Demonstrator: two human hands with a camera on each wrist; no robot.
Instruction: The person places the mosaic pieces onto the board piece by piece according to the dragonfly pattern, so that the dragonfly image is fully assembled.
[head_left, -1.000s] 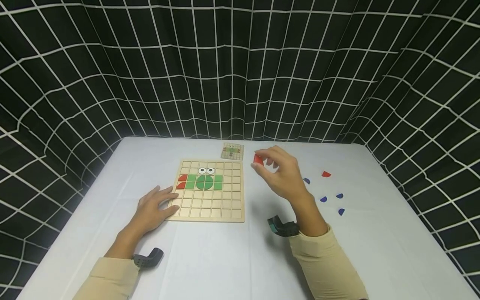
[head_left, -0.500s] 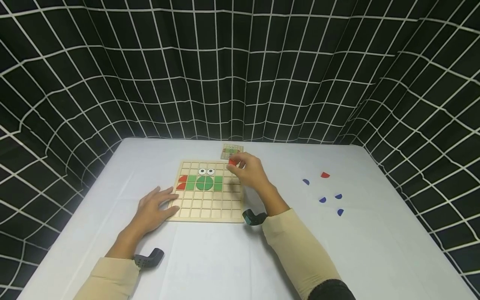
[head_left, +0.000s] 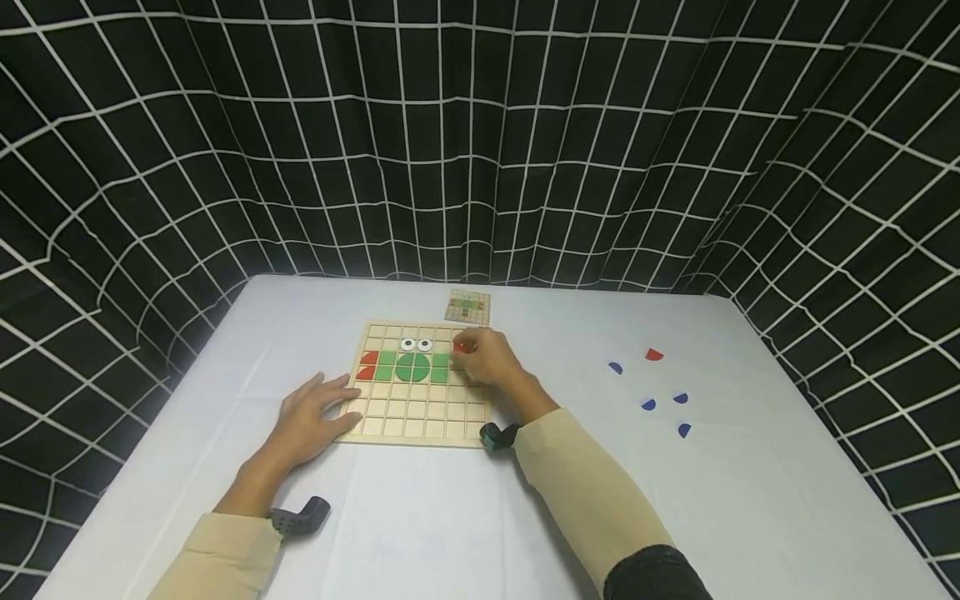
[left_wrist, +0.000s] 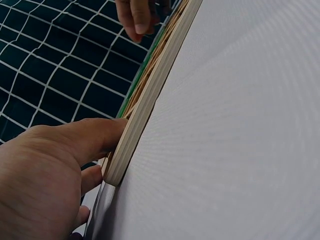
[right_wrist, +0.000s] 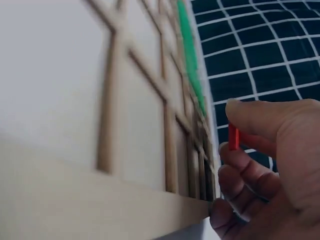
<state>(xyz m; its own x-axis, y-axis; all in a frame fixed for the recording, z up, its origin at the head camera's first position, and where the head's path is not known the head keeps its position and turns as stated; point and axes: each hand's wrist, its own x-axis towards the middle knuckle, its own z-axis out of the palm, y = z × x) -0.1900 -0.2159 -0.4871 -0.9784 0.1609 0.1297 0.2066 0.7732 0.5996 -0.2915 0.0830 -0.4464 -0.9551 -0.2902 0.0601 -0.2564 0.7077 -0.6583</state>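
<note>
A wooden grid board lies on the white table, with red quarter-circle tiles, green square tiles, a green circle of tiles and two eye tiles in its cells. My right hand is over the board's right part and pinches a red tile between thumb and fingers, just right of the green squares. My left hand rests at the board's left edge with its fingers spread; in the left wrist view its thumb touches the board's rim.
A small pattern card lies behind the board. To the right, one red quarter-circle tile and several blue half-circle tiles lie on the table. A black curtain with white grid lines surrounds the table.
My right hand has carried the red tile leftward from beside the board to over its right part, then lower and closer to the cells. The left hand has stayed at the left edge.
</note>
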